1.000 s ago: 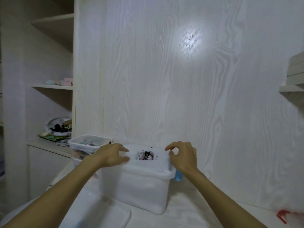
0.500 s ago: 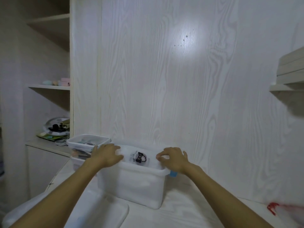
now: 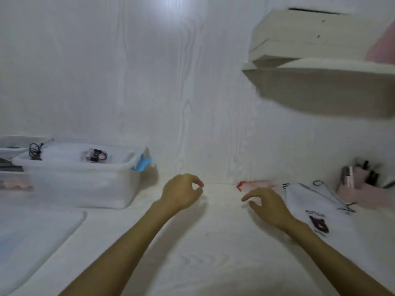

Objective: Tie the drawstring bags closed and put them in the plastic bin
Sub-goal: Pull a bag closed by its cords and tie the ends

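Both hands have left the bin [image 3: 81,184]; left hand [image 3: 181,194] and right hand [image 3: 267,205] hover loosely curled, empty, so I reach next for the bag [image 3: 310,201].

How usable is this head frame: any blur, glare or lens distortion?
Head view: motion blur smears the beige wall shelf and the white drawstring bag; a glare spot sits on the white wood-grain wall; wide-angle bowing tilts the clear plastic bin.

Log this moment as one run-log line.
left hand: empty, curled | right hand: empty, near white printed drawstring bag | clear plastic bin: holds bag
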A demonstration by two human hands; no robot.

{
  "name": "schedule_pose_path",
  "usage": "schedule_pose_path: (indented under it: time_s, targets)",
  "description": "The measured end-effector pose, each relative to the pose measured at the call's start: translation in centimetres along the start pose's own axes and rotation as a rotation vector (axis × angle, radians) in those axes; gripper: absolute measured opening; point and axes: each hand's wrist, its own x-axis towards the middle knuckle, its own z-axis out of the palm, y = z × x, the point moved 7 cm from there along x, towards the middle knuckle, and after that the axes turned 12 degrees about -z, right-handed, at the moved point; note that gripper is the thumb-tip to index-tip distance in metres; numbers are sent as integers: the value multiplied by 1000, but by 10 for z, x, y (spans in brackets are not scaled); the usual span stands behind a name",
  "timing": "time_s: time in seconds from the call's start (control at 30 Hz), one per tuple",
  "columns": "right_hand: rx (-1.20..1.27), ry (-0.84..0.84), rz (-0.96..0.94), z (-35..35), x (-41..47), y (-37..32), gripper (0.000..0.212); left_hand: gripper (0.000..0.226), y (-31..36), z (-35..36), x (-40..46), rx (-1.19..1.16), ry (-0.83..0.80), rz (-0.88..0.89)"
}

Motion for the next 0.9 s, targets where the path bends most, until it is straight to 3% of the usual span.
schedule_pose_path:
  time_s: [0.17,0.23,0.33,0.47,0.57,0.63,0.7,0.77,0.83,0.9]
  targets:
    - [-101,133,253,-42,-69,69,18,25,69,113,-19,-170,-251,45]
    - [-192,-8,399,-43,-92,94,23,29,92,147,-27,-241,-332,5]
    - [-226,-279,528,-32,-112,111,32,55,116,176,-40,-176,-358,-53]
    - [-191,-451,426,-26,-109,100,34,69,134,193,-44,-93,-342,-78]
    - [-165,-602,409,-25,-100,89,35,35,137,199,-42,-33,-303,-61]
    - [-190,-546,436,-32,-87,92,33,17,137,199,-42,-46,-273,-52]
    - [-322,-422,379,-45,-70,88,37,15,139,196,-45,-129,-274,-17]
    - [-416,-342,173,-54,-49,78,50,10,142,184,-49,-273,-341,40]
    - [-363,-491,35,-48,-34,70,67,14,136,166,-48,-443,-452,67]
    - [-277,-659,35,-43,-27,62,71,16,121,139,-45,-615,-565,54]
